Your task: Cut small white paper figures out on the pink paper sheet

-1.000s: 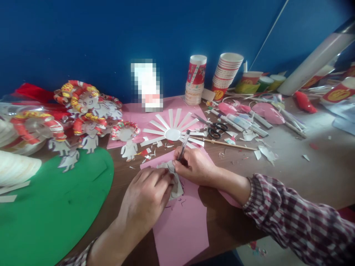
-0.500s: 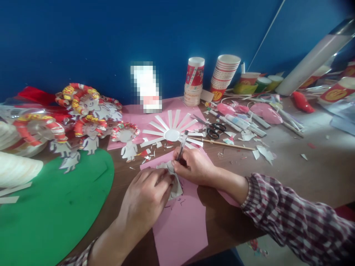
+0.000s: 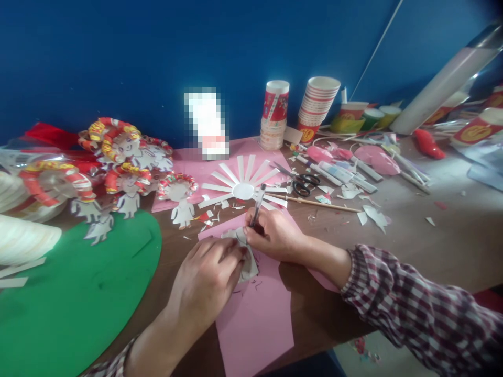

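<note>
My right hand (image 3: 273,234) is closed round a pen (image 3: 258,205), its tip down by a small white paper piece (image 3: 249,266). Fingers bent and close together, my left hand (image 3: 210,275) presses that piece onto a pink sheet (image 3: 255,324). Dark pen marks show on the pink sheet beside the piece. Part of the white piece is hidden under my left fingers. Just beyond my hands lies a cut paper cup (image 3: 243,191), its strips spread out like rays.
Paper figures (image 3: 183,213) with red-and-yellow rings and a green sheet (image 3: 98,293) are at the left. Behind stand cup stacks (image 3: 319,102). Black scissors (image 3: 306,184), a wooden stick (image 3: 320,203), markers (image 3: 330,173) and paper scraps lie to the right.
</note>
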Available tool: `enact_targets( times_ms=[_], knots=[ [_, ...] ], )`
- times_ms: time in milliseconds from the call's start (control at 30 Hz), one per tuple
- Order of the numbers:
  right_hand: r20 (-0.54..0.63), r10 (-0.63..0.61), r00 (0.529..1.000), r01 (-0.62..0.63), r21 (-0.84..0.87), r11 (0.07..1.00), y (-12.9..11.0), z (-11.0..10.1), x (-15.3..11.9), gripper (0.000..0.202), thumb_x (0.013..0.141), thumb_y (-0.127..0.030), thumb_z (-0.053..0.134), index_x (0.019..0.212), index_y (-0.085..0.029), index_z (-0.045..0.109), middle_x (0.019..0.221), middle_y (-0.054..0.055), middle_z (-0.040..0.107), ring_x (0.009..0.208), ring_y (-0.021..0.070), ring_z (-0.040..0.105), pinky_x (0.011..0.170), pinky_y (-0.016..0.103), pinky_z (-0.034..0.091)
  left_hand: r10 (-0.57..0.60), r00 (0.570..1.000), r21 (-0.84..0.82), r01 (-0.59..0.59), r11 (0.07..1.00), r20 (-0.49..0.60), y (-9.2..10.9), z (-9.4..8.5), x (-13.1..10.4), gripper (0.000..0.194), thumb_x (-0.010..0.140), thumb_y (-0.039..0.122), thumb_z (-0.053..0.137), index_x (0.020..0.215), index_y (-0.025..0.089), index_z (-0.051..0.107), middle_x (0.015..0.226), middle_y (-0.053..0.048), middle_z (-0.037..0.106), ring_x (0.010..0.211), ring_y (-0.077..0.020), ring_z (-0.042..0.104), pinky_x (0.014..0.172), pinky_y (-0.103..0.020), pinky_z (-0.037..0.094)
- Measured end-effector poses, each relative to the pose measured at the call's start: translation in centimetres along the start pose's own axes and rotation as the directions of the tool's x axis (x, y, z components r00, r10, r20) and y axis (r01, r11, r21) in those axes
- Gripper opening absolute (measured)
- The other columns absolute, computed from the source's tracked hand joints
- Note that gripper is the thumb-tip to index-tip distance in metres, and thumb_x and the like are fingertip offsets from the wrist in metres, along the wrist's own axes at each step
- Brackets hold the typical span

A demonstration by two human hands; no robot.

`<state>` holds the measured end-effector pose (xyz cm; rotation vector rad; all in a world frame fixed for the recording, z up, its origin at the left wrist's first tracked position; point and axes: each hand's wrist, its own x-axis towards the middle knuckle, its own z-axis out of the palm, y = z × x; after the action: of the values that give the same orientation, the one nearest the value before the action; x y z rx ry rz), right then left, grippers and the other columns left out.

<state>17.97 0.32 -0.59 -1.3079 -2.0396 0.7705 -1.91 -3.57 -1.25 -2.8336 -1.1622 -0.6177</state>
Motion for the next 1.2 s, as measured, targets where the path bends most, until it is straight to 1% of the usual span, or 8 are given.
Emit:
enact_targets(
  times_ms=[167, 433, 633, 833, 933, 1000, 1133, 1200],
  knots=[
    [0.028, 0.015, 0.999, -0.016, 0.019, 1.0, 0.1, 0.1, 0.0, 0.005, 0.078, -0.02, 0.054, 0.073, -0.019, 0.052, 0.059, -0.005, 0.052, 0.054, 0.0098, 0.045, 0.054, 0.022, 0.031, 0.002, 1.0, 0.003, -0.002, 1.0, -0.006, 0.0, 0.0, 0.0, 0.018, 0.091, 0.02, 0.057, 0.104, 0.017, 0.069, 0.104, -0.009, 0.068, 0.092, -0.0269, 0.061, 0.078, -0.044, 0.054],
    [-0.007, 0.019, 1.0, -0.019, -0.013, 1.0, 0.0, 0.0, -0.1, 0.003, 0.078, -0.021, 0.054, 0.075, -0.02, 0.055, 0.059, -0.004, 0.054, 0.054, 0.0105, 0.043, 0.055, 0.023, 0.031, -0.005, 1.0, 0.014, 0.004, 1.0, 0.012, 0.1, -0.1, 0.0, 0.019, 0.092, 0.02, 0.056, 0.104, 0.018, 0.069, 0.104, -0.008, 0.069, 0.093, -0.0262, 0.061, 0.079, -0.043, 0.053],
    [0.025, 0.041, 0.999, -0.04, -0.029, 0.999, -0.2, -0.1, -0.1, 0.004, 0.077, -0.02, 0.055, 0.074, -0.019, 0.056, 0.059, -0.004, 0.055, 0.054, 0.0108, 0.045, 0.055, 0.024, 0.03, -0.008, 1.0, -0.004, 0.008, 1.0, 0.008, 0.1, -0.1, 0.1, 0.02, 0.092, 0.019, 0.056, 0.105, 0.017, 0.07, 0.103, -0.009, 0.069, 0.092, -0.0266, 0.061, 0.077, -0.044, 0.054],
    [-0.045, 0.067, 0.997, -0.057, 0.199, 0.978, 0.2, -0.3, 0.0, 0.006, 0.079, -0.019, 0.054, 0.073, -0.019, 0.054, 0.059, -0.005, 0.051, 0.054, 0.0092, 0.045, 0.053, 0.022, 0.034, -0.037, 0.999, -0.022, 0.038, 0.999, 0.025, 0.2, -0.2, 0.1, 0.018, 0.091, 0.02, 0.056, 0.101, 0.018, 0.071, 0.101, -0.008, 0.069, 0.092, -0.0265, 0.062, 0.078, -0.044, 0.054],
    [-0.107, 0.128, 0.986, -0.082, 0.356, 0.931, 0.3, -0.8, -0.2, 0.004, 0.083, -0.022, 0.053, 0.081, -0.018, 0.054, 0.06, -0.006, 0.049, 0.053, 0.009, 0.044, 0.052, 0.022, 0.035, -0.053, 0.997, -0.041, 0.055, 0.998, 0.057, 0.2, -0.3, 0.2, 0.017, 0.092, 0.021, 0.055, 0.1, 0.02, 0.07, 0.1, -0.007, 0.069, 0.092, -0.026, 0.063, 0.081, -0.045, 0.054],
    [-0.106, 0.175, 0.979, -0.113, 0.434, 0.894, 0.2, -1.2, -0.6, 0.01, 0.088, -0.027, 0.051, 0.085, -0.018, 0.054, 0.06, -0.005, 0.05, 0.053, 0.0093, 0.046, 0.052, 0.022, 0.036, -0.056, 0.995, -0.04, 0.059, 0.997, 0.079, 0.1, -0.3, 0.2, 0.019, 0.092, 0.02, 0.054, 0.102, 0.02, 0.07, 0.103, -0.008, 0.068, 0.094, -0.0263, 0.063, 0.082, -0.045, 0.053],
    [-0.016, 0.222, 0.975, -0.192, 0.445, 0.875, -0.4, -1.4, -2.2, 0.014, 0.088, -0.031, 0.053, 0.087, -0.018, 0.056, 0.064, -0.003, 0.054, 0.053, 0.0094, 0.046, 0.05, 0.022, 0.037, -0.062, 0.994, -0.029, 0.065, 0.997, 0.094, 0.2, -0.4, 0.2, 0.02, 0.09, 0.017, 0.054, 0.103, 0.02, 0.07, 0.104, -0.008, 0.068, 0.094, -0.0267, 0.062, 0.082, -0.045, 0.053],
    [-0.067, 0.229, 0.971, -0.185, 0.395, 0.9, -0.6, -1.1, -2.9, 0.009, 0.084, -0.026, 0.057, 0.087, -0.018, 0.057, 0.065, -0.004, 0.053, 0.055, 0.0097, 0.047, 0.052, 0.022, 0.038, -0.061, 0.994, -0.035, 0.065, 0.997, 0.093, 0.3, -0.5, 0.2, 0.02, 0.09, 0.016, 0.055, 0.103, 0.019, 0.069, 0.103, -0.008, 0.068, 0.092, -0.0265, 0.062, 0.08, -0.045, 0.053]
  ],
)
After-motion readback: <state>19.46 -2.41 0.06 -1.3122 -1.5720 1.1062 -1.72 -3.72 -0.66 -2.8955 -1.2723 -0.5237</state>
